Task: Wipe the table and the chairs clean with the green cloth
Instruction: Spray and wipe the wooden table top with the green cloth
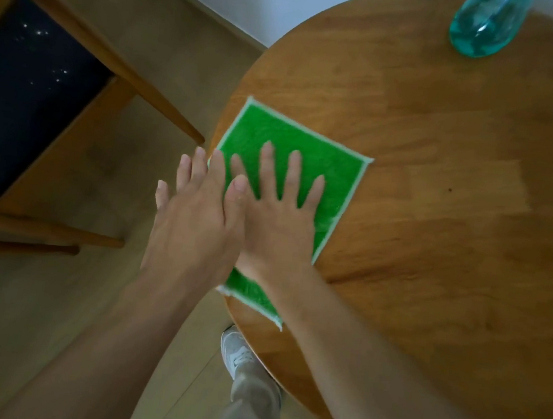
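Note:
A green cloth (286, 141) with a pale hem lies flat on the round wooden table (441, 200), at its left edge. My right hand (277, 216) presses flat on the cloth with its fingers spread and straight. My left hand (195, 214) is beside it, fingers straight, reaching over the table's left edge and overlapping the cloth's left border and my right thumb. A wooden chair (69, 137) with a dark seat stands to the left of the table.
A teal spray bottle (485, 26) stands at the far side of the table. Light wooden floor lies between chair and table. My legs and grey shoes (235, 349) are below the table's near edge. A white wall runs behind.

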{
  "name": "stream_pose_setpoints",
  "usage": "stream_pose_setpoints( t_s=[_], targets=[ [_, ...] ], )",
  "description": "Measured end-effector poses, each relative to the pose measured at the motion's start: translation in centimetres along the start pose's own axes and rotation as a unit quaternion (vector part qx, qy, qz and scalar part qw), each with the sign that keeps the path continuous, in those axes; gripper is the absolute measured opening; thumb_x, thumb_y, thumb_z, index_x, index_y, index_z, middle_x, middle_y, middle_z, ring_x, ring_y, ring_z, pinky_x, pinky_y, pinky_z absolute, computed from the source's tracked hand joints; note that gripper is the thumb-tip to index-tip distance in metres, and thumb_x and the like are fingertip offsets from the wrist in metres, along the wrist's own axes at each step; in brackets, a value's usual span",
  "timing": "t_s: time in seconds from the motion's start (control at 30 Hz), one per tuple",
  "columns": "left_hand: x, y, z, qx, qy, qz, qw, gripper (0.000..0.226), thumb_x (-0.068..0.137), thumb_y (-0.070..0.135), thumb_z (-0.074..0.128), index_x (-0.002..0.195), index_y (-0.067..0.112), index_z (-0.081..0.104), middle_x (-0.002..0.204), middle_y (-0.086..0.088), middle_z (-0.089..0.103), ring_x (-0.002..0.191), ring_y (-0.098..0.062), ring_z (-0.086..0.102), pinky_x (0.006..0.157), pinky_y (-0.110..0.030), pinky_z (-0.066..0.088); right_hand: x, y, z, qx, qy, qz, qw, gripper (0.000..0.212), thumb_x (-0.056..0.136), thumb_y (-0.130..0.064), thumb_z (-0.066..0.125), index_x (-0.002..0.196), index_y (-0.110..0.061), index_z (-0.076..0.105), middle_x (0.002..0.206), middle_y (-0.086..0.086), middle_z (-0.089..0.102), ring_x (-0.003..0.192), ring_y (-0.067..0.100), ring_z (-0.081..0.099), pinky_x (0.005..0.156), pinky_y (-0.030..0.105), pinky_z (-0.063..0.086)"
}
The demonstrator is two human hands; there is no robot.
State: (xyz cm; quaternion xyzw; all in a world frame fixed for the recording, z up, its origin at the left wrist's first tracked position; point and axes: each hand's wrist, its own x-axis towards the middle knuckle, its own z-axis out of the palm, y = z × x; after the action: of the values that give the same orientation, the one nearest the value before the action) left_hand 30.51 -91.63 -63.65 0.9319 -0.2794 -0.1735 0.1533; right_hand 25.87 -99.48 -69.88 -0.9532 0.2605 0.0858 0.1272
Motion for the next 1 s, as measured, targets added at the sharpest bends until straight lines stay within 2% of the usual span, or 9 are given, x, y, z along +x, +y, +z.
stream_pose_setpoints(
  t_s=[0.07, 0.2, 0.3, 0.37, 0.47, 0.57, 0.7, 0.87, 1.0],
  targets=[
    [-0.3, 0.2, 0.1, 0.009, -0.013, -0.004, 1.000, 0.069, 0.093, 0.052, 0.003, 0.151, 0.016, 0.010, 0.159, -0.005, 0.005, 0.144, -0.014, -0.005, 0.112, -0.037, -0.006, -3.6, -0.7, 0.3, 0.020, -0.020, -0.063, 0.998, 0.091, 0.083, -0.073, 0.027, 0.148, -0.030, -0.022, 0.161, 0.003, -0.015, 0.145, 0.036, -0.015, 0.110, 0.064, -0.013],
    [-1.4, 1.7, 1.1, 0.020, -0.048, 0.006, 0.999, 0.075, 0.089, 0.059, -0.001, 0.151, 0.016, 0.008, 0.159, -0.004, 0.002, 0.144, -0.013, -0.008, 0.113, -0.037, -0.007, -12.0, 2.0, 1.1, 0.004, -0.018, -0.122, 0.992, 0.070, 0.085, -0.064, 0.046, 0.147, -0.036, 0.030, 0.159, 0.001, 0.024, 0.144, 0.033, 0.024, 0.111, 0.062, 0.020],
    [-2.2, 3.9, 2.6, 0.022, -0.074, 0.020, 0.997, 0.077, 0.088, 0.060, -0.002, 0.151, 0.016, 0.007, 0.159, -0.004, 0.001, 0.144, -0.013, -0.009, 0.113, -0.037, -0.007, -17.8, 5.8, 2.1, -0.029, -0.037, -0.145, 0.988, 0.070, 0.078, -0.063, 0.052, 0.143, -0.039, 0.040, 0.154, -0.002, 0.035, 0.138, 0.029, 0.038, 0.109, 0.060, 0.027],
    [-3.0, 6.1, 3.9, 0.032, -0.093, 0.036, 0.994, 0.076, 0.088, 0.059, -0.002, 0.151, 0.017, 0.005, 0.159, -0.003, -0.001, 0.144, -0.013, -0.010, 0.113, -0.036, -0.008, -20.7, 8.6, 2.6, -0.046, -0.035, -0.145, 0.988, 0.063, 0.079, -0.061, 0.050, 0.139, -0.041, 0.047, 0.149, -0.004, 0.044, 0.133, 0.026, 0.042, 0.102, 0.055, 0.031],
    [-4.5, 9.5, 6.1, 0.056, -0.117, 0.077, 0.989, 0.073, 0.089, 0.057, -0.003, 0.151, 0.018, 0.001, 0.159, -0.001, -0.004, 0.143, -0.013, -0.011, 0.111, -0.034, -0.010, -23.6, 12.6, 2.8, -0.044, -0.018, -0.118, 0.992, 0.050, 0.092, -0.061, 0.032, 0.135, -0.042, 0.049, 0.140, -0.006, 0.052, 0.127, 0.022, 0.044, 0.097, 0.050, 0.035],
    [-6.3, 13.1, 8.6, 0.081, -0.146, 0.117, 0.979, 0.069, 0.092, 0.056, -0.001, 0.151, 0.019, -0.004, 0.159, -0.001, -0.009, 0.143, -0.013, -0.015, 0.111, -0.034, -0.012, -25.2, 17.1, 2.1, -0.021, -0.001, -0.050, 0.999, 0.053, 0.093, -0.063, 0.024, 0.137, -0.041, 0.046, 0.142, -0.005, 0.049, 0.128, 0.024, 0.043, 0.098, 0.052, 0.033],
    [-7.8, 17.1, 11.4, 0.106, -0.176, 0.136, 0.969, 0.069, 0.093, 0.057, 0.002, 0.150, 0.019, -0.006, 0.158, -0.002, -0.012, 0.141, -0.013, -0.018, 0.110, -0.034, -0.014, -25.3, 24.3, -0.4, 0.032, -0.006, 0.095, 0.995, 0.059, 0.093, -0.062, 0.024, 0.144, -0.036, 0.038, 0.153, 0.000, 0.033, 0.137, 0.032, 0.034, 0.106, 0.058, 0.024],
    [-8.8, 19.9, 12.7, 0.139, -0.169, 0.145, 0.965, 0.071, 0.091, 0.059, -0.001, 0.149, 0.018, -0.010, 0.156, -0.001, -0.016, 0.131, -0.007, -0.025, 0.108, -0.032, -0.015, -20.6, 33.9, -3.1, 0.062, 0.056, 0.294, 0.952, 0.065, 0.094, -0.063, 0.011, 0.153, -0.036, 0.009, 0.162, -0.001, 0.003, 0.148, 0.031, 0.001, 0.115, 0.057, 0.014],
    [-9.4, 21.4, 12.9, 0.123, -0.156, 0.139, 0.970, 0.074, 0.088, 0.060, -0.004, 0.148, 0.018, -0.010, 0.156, 0.000, -0.016, 0.133, -0.008, -0.025, 0.110, -0.032, -0.013, -18.0, 36.2, -3.7, 0.091, 0.070, 0.329, 0.937, 0.063, 0.097, -0.058, 0.012, 0.154, -0.033, 0.002, 0.163, 0.001, -0.005, 0.148, 0.031, -0.006, 0.116, 0.057, 0.015]
  ],
)
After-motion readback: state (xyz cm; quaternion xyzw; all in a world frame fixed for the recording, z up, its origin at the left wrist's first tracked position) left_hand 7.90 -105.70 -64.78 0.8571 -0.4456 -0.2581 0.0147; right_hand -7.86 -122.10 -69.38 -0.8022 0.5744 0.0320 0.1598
